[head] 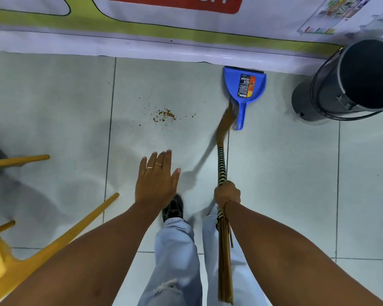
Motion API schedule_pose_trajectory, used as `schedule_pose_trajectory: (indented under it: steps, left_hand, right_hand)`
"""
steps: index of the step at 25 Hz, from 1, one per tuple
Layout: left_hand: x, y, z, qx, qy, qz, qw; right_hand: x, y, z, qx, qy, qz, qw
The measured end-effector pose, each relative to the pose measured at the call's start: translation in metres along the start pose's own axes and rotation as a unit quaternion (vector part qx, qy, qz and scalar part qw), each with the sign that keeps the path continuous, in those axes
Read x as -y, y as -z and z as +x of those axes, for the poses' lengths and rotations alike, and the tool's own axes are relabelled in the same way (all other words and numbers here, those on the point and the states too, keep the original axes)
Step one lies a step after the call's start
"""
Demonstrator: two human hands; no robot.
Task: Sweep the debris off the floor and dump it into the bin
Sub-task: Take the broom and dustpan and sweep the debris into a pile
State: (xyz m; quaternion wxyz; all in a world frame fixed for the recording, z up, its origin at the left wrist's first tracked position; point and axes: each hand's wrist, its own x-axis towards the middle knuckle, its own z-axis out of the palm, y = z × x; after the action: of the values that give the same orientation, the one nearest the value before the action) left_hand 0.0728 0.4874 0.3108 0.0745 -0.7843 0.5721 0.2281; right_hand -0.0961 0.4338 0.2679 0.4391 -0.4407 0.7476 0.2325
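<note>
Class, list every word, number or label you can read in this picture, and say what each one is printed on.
"OFF": white letters on the red panel of the banner along the wall, cut by the top edge.
Sticker on the blue dustpan: print and barcode too small to read.
Poster at the upper right: coloured blocks, too blurred to read.
The bin and the broom carry no readable text.
</note>
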Motion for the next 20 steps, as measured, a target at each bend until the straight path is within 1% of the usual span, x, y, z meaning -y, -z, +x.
schedule_pose_trajectory:
  steps: [3,6,12,14,17,18,20]
  left_hand:
    - [0.021,-0.006,-0.008,-0.005,0.01,-0.019,1.0]
    - [0.041,-0.004,-0.013,-0.002,0.026,-0.03,0.999]
    - [0.071,0.003,-0.015,-0.014,0.056,-0.037,0.998]
    - [0.076,0.004,-0.019,-0.02,0.066,-0.045,0.997]
    - [0.078,-0.001,-0.027,-0.025,0.071,-0.045,0.996]
    - [0.078,-0.003,-0.029,-0.024,0.071,-0.045,0.996]
    - [0.075,-0.005,-0.03,-0.019,0.066,-0.044,0.997]
  right_hand:
    - [0.019,-0.025,-0.003,0.029,0.036,-0.049,0.998]
    - [0.035,-0.048,-0.009,0.042,0.068,-0.088,0.993]
    - [0.054,-0.081,-0.026,0.052,0.096,-0.098,0.989]
    - [0.048,-0.085,-0.038,0.033,0.116,-0.069,0.99]
    - [0.028,-0.073,-0.047,-0.051,0.13,0.003,0.99]
    - [0.022,-0.065,-0.046,-0.082,0.115,0.029,0.99]
    - [0.012,-0.052,-0.038,-0.113,0.052,0.073,0.99]
